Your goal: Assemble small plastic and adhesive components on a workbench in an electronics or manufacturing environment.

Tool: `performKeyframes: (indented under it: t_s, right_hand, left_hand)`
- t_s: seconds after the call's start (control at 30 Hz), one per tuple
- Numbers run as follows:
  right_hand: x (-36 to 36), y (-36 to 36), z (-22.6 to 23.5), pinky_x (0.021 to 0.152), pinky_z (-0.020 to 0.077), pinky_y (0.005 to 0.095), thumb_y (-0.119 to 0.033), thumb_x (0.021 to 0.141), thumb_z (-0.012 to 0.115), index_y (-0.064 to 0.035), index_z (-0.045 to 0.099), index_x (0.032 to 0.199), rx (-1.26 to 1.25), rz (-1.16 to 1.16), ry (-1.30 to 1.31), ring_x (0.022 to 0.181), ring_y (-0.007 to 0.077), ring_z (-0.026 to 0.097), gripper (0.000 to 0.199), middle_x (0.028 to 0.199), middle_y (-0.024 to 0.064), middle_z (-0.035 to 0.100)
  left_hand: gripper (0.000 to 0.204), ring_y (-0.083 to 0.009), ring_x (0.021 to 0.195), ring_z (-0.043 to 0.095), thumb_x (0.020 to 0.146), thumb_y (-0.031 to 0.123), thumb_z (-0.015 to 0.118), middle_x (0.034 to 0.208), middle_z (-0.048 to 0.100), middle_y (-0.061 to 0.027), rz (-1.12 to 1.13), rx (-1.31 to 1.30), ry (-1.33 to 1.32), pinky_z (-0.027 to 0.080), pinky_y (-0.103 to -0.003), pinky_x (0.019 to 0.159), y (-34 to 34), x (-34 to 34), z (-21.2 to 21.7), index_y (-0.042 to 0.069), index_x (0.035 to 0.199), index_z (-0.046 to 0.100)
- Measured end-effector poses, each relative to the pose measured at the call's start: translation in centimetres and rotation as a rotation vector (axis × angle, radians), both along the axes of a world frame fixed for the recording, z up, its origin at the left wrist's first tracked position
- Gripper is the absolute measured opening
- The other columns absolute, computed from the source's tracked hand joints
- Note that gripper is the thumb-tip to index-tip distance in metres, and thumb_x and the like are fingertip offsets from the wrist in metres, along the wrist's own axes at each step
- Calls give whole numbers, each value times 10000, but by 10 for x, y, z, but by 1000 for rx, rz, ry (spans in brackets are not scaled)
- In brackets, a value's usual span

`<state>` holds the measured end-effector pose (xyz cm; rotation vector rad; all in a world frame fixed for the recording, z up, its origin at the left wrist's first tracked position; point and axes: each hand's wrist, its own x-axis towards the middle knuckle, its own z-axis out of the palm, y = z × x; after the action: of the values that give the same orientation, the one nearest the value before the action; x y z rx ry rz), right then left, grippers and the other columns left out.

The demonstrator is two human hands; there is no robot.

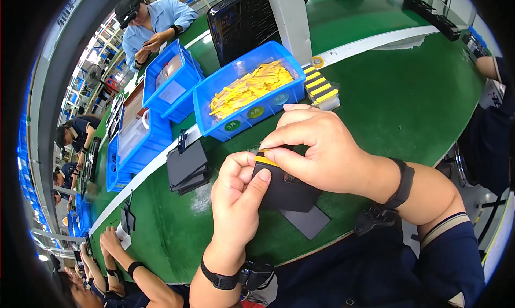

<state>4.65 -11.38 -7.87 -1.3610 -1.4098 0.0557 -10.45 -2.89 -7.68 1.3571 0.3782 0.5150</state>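
My left hand (236,195) grips a flat black rectangular piece (289,194) by its upper left side, thumb lying across its face. Along the top edge of that piece is a narrow yellow strip (265,160). The thumb and forefinger of my right hand (324,147) pinch at the strip, close to my left fingertips. Whether the strip is fully stuck to the piece cannot be made out. Beneath, another black flat piece (308,222) lies on the green table (397,109). A loose stack of similar black pieces (188,166) rests to the left of my hands.
Ahead stands a blue bin (252,117) full of yellow strips (252,88). Beside it lies a yellow-and-black striped pile (322,88) and a tape roll (317,61). More blue bins (174,82) stand left. A co-worker's hands (112,243) are at lower left; another person sits at right.
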Motion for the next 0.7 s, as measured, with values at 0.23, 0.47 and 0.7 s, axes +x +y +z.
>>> performKeyframes:
  t_s: [0.23, 0.47, 0.7]
  right_hand:
    - [4, 0, 2, 665, 458, 329, -24, 696, 661, -25, 688, 782, -8, -1, -72, 610, 226, 548, 90, 663, 78, 582]
    - [5, 0, 4, 621, 452, 321, -19, 690, 659, -23, 687, 779, -32, 4, -94, 623, 222, 550, 94, 658, 80, 579]
    - [-3, 2, -4, 725, 449, 382, -70, 650, 679, -26, 638, 691, 87, -141, -195, 703, 261, 559, 73, 699, 81, 562]
  left_hand:
    - [195, -70, 880, 557, 898, -16, 506, 980, 633, -71, -6, 9, 4, 433, -203, 771, 1, 1, -3, -13, 1091, 479]
    - [198, -72, 892, 559, 896, -24, 507, 1003, 626, -73, -11, 9, -29, 433, -203, 778, 0, 0, -6, -14, 1092, 483]
    - [194, -48, 854, 549, 896, -10, 528, 958, 646, -61, 52, 120, 11, 421, -183, 757, -5, 2, -5, -13, 1086, 489]
